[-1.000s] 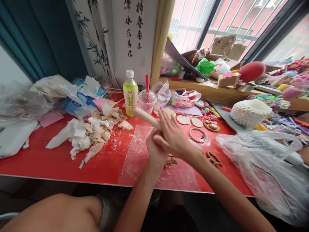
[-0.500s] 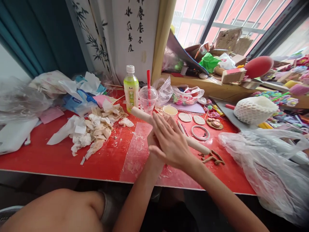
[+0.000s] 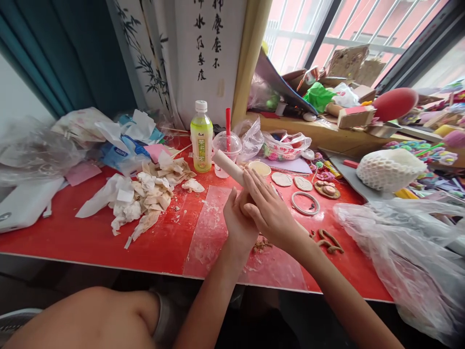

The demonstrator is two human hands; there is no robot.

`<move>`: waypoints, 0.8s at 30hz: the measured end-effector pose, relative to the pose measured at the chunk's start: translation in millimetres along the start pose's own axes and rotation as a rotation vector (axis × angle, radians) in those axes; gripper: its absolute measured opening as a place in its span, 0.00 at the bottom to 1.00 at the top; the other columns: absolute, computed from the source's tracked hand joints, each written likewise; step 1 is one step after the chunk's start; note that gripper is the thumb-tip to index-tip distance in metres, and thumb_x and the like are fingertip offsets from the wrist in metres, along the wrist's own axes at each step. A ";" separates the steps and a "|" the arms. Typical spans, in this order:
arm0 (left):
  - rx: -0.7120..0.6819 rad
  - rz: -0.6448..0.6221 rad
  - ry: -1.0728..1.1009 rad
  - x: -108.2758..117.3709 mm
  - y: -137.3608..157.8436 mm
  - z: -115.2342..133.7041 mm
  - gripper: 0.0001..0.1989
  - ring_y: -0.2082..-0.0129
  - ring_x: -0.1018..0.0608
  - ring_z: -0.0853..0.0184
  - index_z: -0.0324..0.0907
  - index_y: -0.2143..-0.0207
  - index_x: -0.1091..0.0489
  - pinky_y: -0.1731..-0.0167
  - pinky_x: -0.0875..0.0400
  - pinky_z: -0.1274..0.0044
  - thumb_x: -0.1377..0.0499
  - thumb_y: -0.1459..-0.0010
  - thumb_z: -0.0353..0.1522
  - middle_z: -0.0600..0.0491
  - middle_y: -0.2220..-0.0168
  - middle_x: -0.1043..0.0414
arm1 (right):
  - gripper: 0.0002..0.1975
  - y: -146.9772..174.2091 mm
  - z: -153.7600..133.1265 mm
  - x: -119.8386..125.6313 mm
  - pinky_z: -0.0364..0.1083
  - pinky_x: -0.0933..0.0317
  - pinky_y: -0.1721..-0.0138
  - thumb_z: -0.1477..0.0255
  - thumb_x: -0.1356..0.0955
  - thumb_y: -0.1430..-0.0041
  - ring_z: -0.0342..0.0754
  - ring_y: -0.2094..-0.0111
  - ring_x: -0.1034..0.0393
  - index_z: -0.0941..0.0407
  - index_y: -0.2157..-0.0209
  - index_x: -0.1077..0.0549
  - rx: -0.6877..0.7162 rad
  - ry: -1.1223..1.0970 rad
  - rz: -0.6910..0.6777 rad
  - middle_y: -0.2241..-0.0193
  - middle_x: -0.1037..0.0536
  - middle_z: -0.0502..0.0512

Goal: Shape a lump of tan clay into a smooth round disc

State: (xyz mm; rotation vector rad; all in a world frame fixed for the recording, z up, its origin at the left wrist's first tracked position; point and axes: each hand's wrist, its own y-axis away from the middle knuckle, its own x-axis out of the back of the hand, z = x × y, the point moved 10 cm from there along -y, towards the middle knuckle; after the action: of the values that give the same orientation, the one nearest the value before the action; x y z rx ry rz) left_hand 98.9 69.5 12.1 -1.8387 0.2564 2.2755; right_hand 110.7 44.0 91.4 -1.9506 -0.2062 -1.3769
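Note:
A pale rolling pin (image 3: 230, 167) lies slantwise between my two palms above the table. My left hand (image 3: 238, 215) cups it from below, its fingers partly hidden. Laid across the top, my right hand (image 3: 272, 208) presses on it with fingers straight and together. Most of the pin's middle is covered; its far end sticks out at the upper left. Under the hands, brown clay crumbs (image 3: 262, 244) lie on a clear sheet (image 3: 207, 242). Curved brown clay strips (image 3: 330, 245) rest to the right, near a round ring (image 3: 305, 203).
The red table (image 3: 160, 252) bears crumpled tissues (image 3: 145, 198), a drink bottle (image 3: 202, 138), a plastic cup (image 3: 227, 143) with a red straw, and a small bowl (image 3: 259, 168). White clay discs (image 3: 282, 179) lie behind the ring. Plastic bags (image 3: 374, 242) hang over the right edge.
My hands have shifted slightly; the left palm and the crumbs beneath now show more. Less of the rolling pin sticks out on the right. The whole view has moved a little.

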 end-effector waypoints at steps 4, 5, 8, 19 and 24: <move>-0.002 0.096 0.078 5.6 5.2 -0.3 0.13 0.48 0.29 0.68 0.39 0.66 0.28 0.49 0.36 0.80 0.50 0.41 0.34 0.51 0.64 0.25 | 0.24 0.0 19.7 4.9 0.52 0.39 0.46 0.68 0.47 0.34 0.50 0.42 0.40 0.56 0.38 0.46 -0.142 -0.111 0.127 0.42 0.36 0.58; -0.020 0.089 0.087 3.9 5.6 1.6 0.11 0.49 0.28 0.68 0.39 0.66 0.28 0.49 0.36 0.80 0.50 0.42 0.32 0.52 0.64 0.26 | 0.22 -0.4 26.7 5.1 0.51 0.35 0.51 0.68 0.46 0.34 0.51 0.47 0.34 0.56 0.41 0.41 -0.191 -0.129 0.135 0.47 0.30 0.58; -0.068 0.059 0.083 -0.9 5.3 6.8 0.12 0.51 0.27 0.68 0.39 0.64 0.28 0.49 0.36 0.79 0.51 0.43 0.29 0.51 0.64 0.26 | 0.18 -0.9 41.8 6.4 0.48 0.32 0.64 0.67 0.43 0.36 0.50 0.62 0.26 0.55 0.48 0.33 -0.285 -0.157 0.138 0.59 0.22 0.55; -0.079 0.137 0.043 3.1 -3.2 -0.6 0.17 0.58 0.25 0.70 0.35 0.63 0.29 0.51 0.34 0.80 0.53 0.36 0.37 0.49 0.64 0.26 | 0.19 2.7 63.9 -0.6 0.51 0.35 0.59 0.67 0.40 0.38 0.53 0.58 0.28 0.57 0.48 0.33 -0.390 -0.252 0.168 0.56 0.24 0.58; -0.029 0.255 0.006 22.2 -4.0 -3.7 0.17 0.58 0.23 0.63 0.34 0.67 0.31 0.56 0.29 0.73 0.53 0.38 0.36 0.44 0.64 0.26 | 0.20 11.6 63.9 13.6 0.48 0.32 0.64 0.67 0.40 0.38 0.49 0.64 0.27 0.57 0.46 0.33 -0.389 -0.266 0.251 0.62 0.22 0.56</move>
State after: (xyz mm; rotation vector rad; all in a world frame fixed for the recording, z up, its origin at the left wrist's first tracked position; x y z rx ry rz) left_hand 98.9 73.5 -10.5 -1.9253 0.4871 2.4491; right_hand 170.4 72.7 87.4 -2.3861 0.1948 -1.0468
